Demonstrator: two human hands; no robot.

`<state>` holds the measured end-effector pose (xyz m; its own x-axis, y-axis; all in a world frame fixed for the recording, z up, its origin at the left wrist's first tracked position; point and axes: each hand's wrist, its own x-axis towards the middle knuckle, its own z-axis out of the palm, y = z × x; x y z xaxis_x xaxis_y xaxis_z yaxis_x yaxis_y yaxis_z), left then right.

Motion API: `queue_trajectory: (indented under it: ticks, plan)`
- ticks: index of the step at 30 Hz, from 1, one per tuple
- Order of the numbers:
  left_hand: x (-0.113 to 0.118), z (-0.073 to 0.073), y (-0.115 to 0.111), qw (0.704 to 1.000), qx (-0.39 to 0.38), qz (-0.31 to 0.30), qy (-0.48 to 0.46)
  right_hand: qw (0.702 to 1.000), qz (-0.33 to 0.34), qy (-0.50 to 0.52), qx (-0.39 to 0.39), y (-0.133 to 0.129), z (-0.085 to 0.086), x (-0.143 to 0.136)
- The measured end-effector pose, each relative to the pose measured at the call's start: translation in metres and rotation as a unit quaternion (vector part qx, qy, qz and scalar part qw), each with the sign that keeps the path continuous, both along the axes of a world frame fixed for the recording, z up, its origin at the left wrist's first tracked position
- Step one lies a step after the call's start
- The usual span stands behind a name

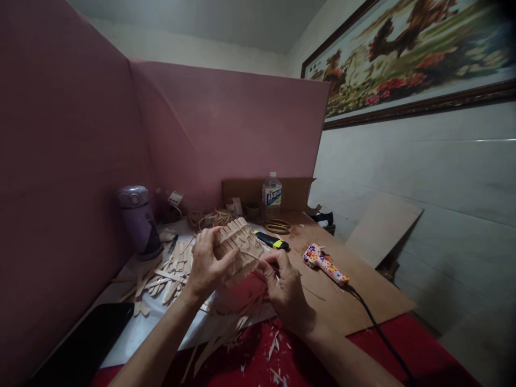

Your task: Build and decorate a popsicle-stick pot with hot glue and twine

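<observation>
A small panel of wooden craft sticks (242, 242), set side by side, is held tilted above the table. My left hand (209, 263) grips it at its left side, thumb across the front. At its lower right edge my right hand (284, 287) pinches the end of a thin wooden strip (252, 255) that lies across the panel. Loose craft sticks (175, 269) are heaped on white sheeting beside my left hand. A flower-patterned glue gun (324, 263) lies to the right of my right hand, its black cord trailing toward the front edge.
Behind the panel lie a black and yellow utility knife (272, 240) and scissors (278, 226). A clear bottle (272, 193) and a coil of twine (221, 217) stand farther back. At left are a purple flask (141, 223) and a black flat device (86, 344). Pink partitions (229, 123) enclose the table.
</observation>
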<state>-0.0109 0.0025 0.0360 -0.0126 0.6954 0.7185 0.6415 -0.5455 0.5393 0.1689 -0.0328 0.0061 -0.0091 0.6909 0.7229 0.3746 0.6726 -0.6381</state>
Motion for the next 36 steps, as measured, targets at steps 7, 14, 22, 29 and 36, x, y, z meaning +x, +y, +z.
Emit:
queue_trajectory:
  ticks: [7,14,22,29,36]
  plan:
    - [0.001,0.001,0.000,1.000,-0.005,-0.004,-0.008,1.000,-0.015,-0.014,-0.003,0.002,0.000,-0.001]
    - [0.001,0.001,-0.001,1.000,-0.009,-0.003,-0.009,1.000,-0.005,0.019,-0.003,-0.002,0.001,-0.002]
    - [0.002,0.002,-0.001,1.000,-0.006,0.003,-0.007,0.998,0.012,0.057,-0.020,-0.001,0.001,-0.001]
    - [0.000,0.001,0.000,1.000,-0.004,-0.005,-0.012,0.943,0.140,0.242,-0.180,0.004,0.007,-0.002]
    - [0.000,0.002,-0.001,1.000,-0.011,-0.003,-0.017,0.863,0.311,0.293,-0.271,0.004,0.017,0.000]
